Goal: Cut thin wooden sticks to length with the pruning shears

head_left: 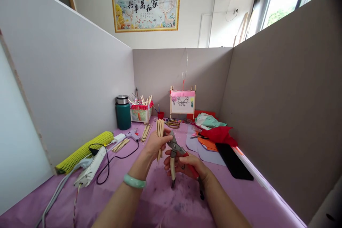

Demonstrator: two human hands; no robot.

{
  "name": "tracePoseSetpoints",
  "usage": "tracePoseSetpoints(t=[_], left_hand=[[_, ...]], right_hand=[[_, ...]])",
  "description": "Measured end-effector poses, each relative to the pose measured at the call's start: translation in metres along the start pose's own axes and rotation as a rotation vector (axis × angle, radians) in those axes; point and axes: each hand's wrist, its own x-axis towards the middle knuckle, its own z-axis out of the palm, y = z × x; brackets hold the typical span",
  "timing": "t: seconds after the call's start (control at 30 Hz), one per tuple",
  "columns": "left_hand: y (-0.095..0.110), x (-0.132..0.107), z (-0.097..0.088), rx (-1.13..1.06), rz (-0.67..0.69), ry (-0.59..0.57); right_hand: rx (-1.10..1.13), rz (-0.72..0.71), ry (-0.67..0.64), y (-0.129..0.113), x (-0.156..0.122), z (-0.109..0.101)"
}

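And here we are at the centre of the table [120, 194]: my left hand [155, 145] has a firm grip on a bundle of wooden sticks [160, 126], standing nearly upright, tops poking out above my fingers. At its four o'clock, my right hand [194, 164] is wrapped around the cutters [175, 146], one handle red, one cream, and the handles are spread! Their head points to eleven o'clock, just beside the sticks, with my left thumb right up against it; whether it truly touches, I can't tell.

Out from my hands, at ten o'clock, loose sticks [145, 133] lie on the purple cover, and beyond them sits a lilac glue gun [133, 135]. Round to nine, there's the white power strip [92, 169] beside a yellow mesh roll [87, 151]. Further off at ten stands the green bottle [123, 117], next to a red-trimmed box [140, 114] full of sticks. Twelve o'clock: gold-handled scissors [173, 124], a small framed drawing [183, 105] behind. Red cloth [217, 136] at two, and a flat black slab [235, 162] at three!
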Motion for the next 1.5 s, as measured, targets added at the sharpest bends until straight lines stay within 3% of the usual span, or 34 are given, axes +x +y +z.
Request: tracePoseSetpoints(t=[0.13, 0.37, 0.43, 0.5, 0.6, 0.7, 0.8, 0.93, 1.1, 1.3, 1.5], left_hand=[[0.006, 0.003, -0.005, 0.024, 0.015, 0.027], [0.013, 0.022, -0.033, 0.299, 0.072, 0.290], [0.005, 0.026, -0.044, 0.419, 0.056, 0.349], [-0.009, 0.029, -0.052, 0.537, 0.041, 0.387], [-0.031, 0.027, -0.058, 0.658, 0.025, 0.389], [-0.047, 0.023, -0.060, 0.719, 0.016, 0.365], [-0.055, 0.019, -0.061, 0.727, 0.009, 0.350], [-0.057, 0.021, -0.064, 0.657, -0.026, 0.336], [-0.056, 0.023, -0.071, 0.435, -0.096, 0.293], [-0.048, 0.020, -0.094, 0.237, -0.086, 0.315], [-0.047, 0.025, -0.116, 0.238, -0.142, 0.332]], right_hand=[[0.017, 0.004, -0.032, 0.001, 0.000, 0.000], [-0.010, -0.008, -0.037, -0.003, -0.003, 0.005], [-0.105, -0.092, 0.048, -0.009, -0.004, 0.008], [-0.347, -0.158, 0.210, -0.017, -0.006, 0.010], [-1.031, -0.053, 0.576, -0.031, -0.010, 0.004], [-1.564, 0.215, 0.891, -0.037, -0.011, -0.017], [-1.677, 0.361, 1.014, -0.035, -0.004, -0.047], [-1.755, 0.475, 1.018, -0.031, 0.012, -0.083], [-1.805, 0.527, 0.979, -0.035, 0.036, -0.114], [-1.882, 0.536, 1.009, -0.053, 0.066, -0.149], [-1.976, 0.572, 1.009, -0.056, 0.077, -0.190]])
